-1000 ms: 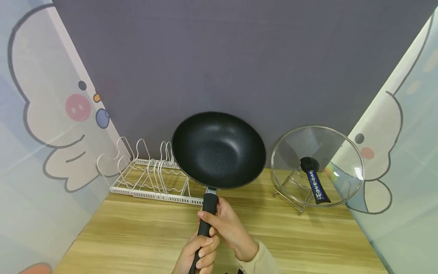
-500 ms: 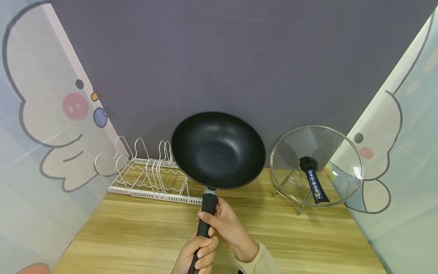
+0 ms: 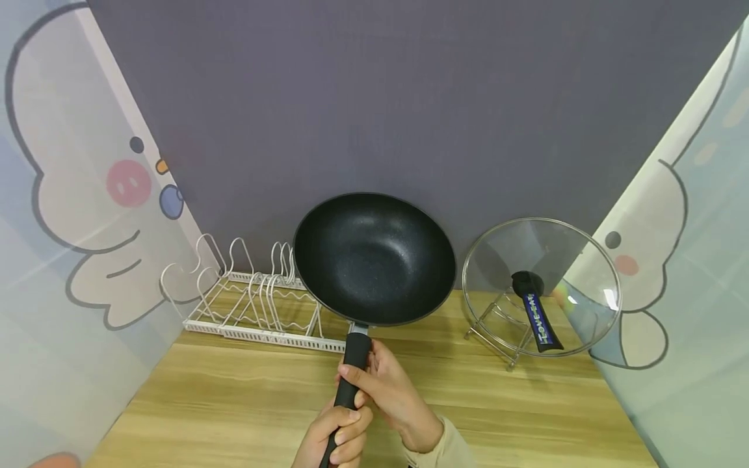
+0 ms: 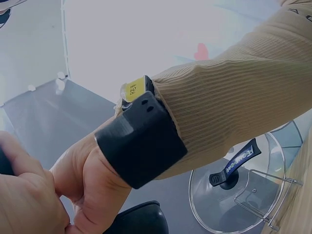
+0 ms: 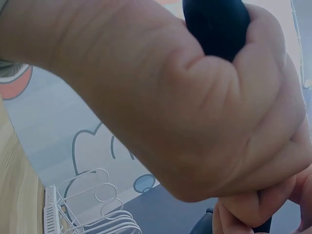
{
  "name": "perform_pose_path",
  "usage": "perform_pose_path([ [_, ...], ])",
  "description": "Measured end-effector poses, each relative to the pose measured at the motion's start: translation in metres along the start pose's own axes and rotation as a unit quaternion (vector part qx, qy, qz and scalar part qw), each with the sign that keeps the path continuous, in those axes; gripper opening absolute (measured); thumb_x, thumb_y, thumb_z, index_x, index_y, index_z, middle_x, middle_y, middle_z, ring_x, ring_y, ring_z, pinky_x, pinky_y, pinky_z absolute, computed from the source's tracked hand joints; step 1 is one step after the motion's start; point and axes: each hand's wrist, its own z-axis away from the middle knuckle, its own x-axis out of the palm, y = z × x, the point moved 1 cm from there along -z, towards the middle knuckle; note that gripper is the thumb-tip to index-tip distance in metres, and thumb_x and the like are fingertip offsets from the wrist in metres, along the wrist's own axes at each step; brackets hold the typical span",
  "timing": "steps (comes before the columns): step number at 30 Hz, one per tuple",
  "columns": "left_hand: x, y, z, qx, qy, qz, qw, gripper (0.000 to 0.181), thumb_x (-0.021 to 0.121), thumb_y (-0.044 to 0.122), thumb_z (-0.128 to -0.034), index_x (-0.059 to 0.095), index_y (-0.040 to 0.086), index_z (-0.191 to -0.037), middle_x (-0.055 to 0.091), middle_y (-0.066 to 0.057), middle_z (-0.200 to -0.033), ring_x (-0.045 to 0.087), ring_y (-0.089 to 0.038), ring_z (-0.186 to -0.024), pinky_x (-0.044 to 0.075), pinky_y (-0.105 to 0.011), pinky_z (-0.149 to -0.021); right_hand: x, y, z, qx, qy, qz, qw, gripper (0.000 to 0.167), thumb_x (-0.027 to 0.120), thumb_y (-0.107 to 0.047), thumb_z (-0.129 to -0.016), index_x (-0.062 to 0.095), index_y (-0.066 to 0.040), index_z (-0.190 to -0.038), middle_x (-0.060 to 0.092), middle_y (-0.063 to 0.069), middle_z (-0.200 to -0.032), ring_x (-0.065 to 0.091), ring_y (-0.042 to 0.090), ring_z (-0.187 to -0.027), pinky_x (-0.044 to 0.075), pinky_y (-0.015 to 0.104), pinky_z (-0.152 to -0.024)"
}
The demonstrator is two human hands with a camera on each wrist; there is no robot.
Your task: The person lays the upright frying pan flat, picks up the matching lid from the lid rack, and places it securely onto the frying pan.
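Observation:
A deep black wok (image 3: 374,260) stands tilted in the middle of the head view, its inside facing me and its long handle (image 3: 357,351) pointing down toward me. My right hand (image 3: 398,393) holds the upper part of that handle, thumb laid across the top. Below it, my left hand (image 3: 336,435) grips the lower part with curled fingers. In the right wrist view, the handle's end (image 5: 217,27) sticks out of the left hand (image 5: 195,117), and part of the wok (image 5: 202,224) shows at the bottom. The wok's underside is hidden in the head view.
To the left stands a white wire dish rack (image 3: 269,335), partly behind the wok. A glass lid (image 3: 573,266) with a black handle leans in a small metal stand (image 3: 497,344) at right. All are on a wooden table (image 3: 497,416) before a grey back wall (image 3: 374,97).

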Motion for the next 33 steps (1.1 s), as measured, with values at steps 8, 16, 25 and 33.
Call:
perform_pose_path([
  [8,0.0,0.001,0.002,-0.002,0.0,-0.005,1.0,0.033,0.016,0.003,-0.0941,0.043,0.016,-0.108,0.027,0.009,-0.064,0.026,0.002,-0.047,0.012,-0.013,-0.037,0.001,0.001,0.002,0.007,0.009,-0.009,0.9999,0.04,0.059,-0.012,-0.092,0.035,0.007,-0.117,0.061,0.002,-0.089,0.06,0.011,-0.08,0.05,0.022,-0.071],
  [16,0.002,0.001,0.002,0.005,-0.006,0.007,0.9999,0.037,0.016,0.002,-0.094,0.046,0.014,-0.111,0.028,0.008,-0.065,0.03,0.002,-0.048,0.012,-0.014,-0.038,-0.003,0.003,0.002,-0.005,-0.022,-0.041,0.9989,0.038,0.056,-0.009,-0.092,0.035,0.007,-0.119,0.061,0.003,-0.097,0.062,0.011,-0.086,0.053,0.02,-0.072],
  [25,0.0,0.003,0.002,0.0,-0.013,0.019,0.9997,0.033,0.018,0.003,-0.0938,0.045,0.014,-0.11,0.027,0.008,-0.064,0.028,0.002,-0.046,0.011,-0.015,-0.036,-0.011,0.005,0.003,0.002,-0.041,-0.045,0.9982,0.043,0.057,-0.008,-0.091,0.034,0.007,-0.124,0.062,0.003,-0.104,0.061,0.012,-0.091,0.053,0.022,-0.075],
  [33,0.001,0.004,0.004,-0.001,-0.02,0.02,0.9996,0.036,0.018,0.002,-0.0939,0.046,0.015,-0.111,0.027,0.008,-0.064,0.029,0.001,-0.046,0.011,-0.016,-0.036,-0.018,0.004,0.004,0.006,-0.061,-0.038,0.9974,0.045,0.058,-0.008,-0.09,0.035,0.01,-0.125,0.061,0.005,-0.103,0.062,0.012,-0.089,0.051,0.021,-0.075],
])
